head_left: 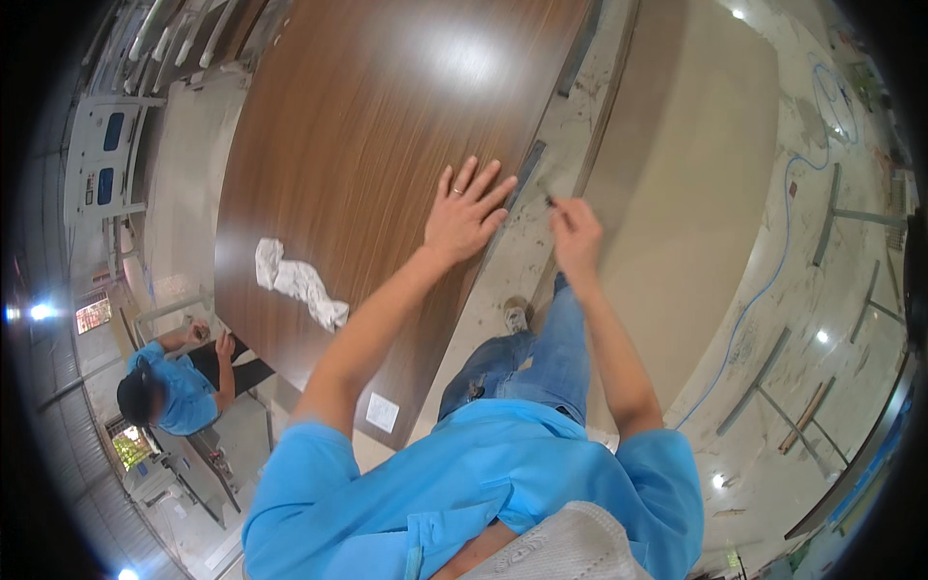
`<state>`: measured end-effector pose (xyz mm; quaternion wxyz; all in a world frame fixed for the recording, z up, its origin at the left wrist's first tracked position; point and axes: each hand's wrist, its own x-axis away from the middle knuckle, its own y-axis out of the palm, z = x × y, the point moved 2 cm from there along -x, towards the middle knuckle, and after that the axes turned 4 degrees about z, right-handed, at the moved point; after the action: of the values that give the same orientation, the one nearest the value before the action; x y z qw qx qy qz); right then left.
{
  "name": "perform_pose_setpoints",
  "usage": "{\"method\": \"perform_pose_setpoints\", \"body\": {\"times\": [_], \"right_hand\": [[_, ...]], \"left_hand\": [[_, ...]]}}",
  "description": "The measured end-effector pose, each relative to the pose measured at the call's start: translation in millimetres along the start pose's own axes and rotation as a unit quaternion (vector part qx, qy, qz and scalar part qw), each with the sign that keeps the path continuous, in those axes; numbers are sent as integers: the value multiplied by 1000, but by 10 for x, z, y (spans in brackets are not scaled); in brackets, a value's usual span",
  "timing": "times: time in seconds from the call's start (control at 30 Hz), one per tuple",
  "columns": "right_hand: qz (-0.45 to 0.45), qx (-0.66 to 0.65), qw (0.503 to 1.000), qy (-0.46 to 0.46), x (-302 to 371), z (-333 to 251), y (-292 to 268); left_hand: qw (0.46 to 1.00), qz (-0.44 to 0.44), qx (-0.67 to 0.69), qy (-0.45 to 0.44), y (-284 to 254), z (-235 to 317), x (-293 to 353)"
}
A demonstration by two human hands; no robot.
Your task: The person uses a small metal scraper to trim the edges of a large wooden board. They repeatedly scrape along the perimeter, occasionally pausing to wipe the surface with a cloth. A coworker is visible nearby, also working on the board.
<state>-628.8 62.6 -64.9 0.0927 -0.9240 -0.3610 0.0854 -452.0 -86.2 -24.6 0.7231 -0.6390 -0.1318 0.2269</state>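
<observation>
A large brown wood-grain panel (338, 164) lies in front of me, its right edge running away between my hands. Flat on it near that edge, fingers spread, rests my left hand (462, 217), with a ring on one finger. My right hand (577, 237) is just beyond the edge, over the gap, its fingers closed on a small thin dark object (549, 200) whose kind I cannot make out. A crumpled white cloth (295, 280) lies on the panel left of my left arm. Nearer me, a white square label (382, 413) sits by the panel's near corner.
A second, paler brown panel (686, 193) stretches along my right. On the floor further right run a blue hose (773, 275) and several metal frames (764, 372). A co-worker in a blue shirt (188, 396) is at the left, near a white machine (106, 159).
</observation>
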Motion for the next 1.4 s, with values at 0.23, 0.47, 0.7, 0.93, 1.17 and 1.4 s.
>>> {"method": "perform_pose_setpoints", "body": {"times": [0.23, 0.47, 0.7, 0.93, 1.17, 1.4], "right_hand": [[65, -34, 997, -32, -2625, 158, -230], [63, 121, 970, -200, -5315, 541, -32], [20, 209, 923, -323, -6392, 652, 63], [-54, 177, 898, -400, -4027, 378, 162], [-133, 129, 912, -367, -3497, 16, 94], [-36, 184, 934, -304, -3632, 388, 220]], "left_hand": [[997, -34, 13, -63, 123, 32, -1477], [998, -2, 37, -44, 155, -307, -2775], [966, 83, -16, -245, 81, -1388, -2962], [940, 120, -19, -320, 87, -1707, -2869], [957, 103, -9, -272, 30, -1798, -2703], [956, 131, -10, -261, 31, -1807, -2417]]}}
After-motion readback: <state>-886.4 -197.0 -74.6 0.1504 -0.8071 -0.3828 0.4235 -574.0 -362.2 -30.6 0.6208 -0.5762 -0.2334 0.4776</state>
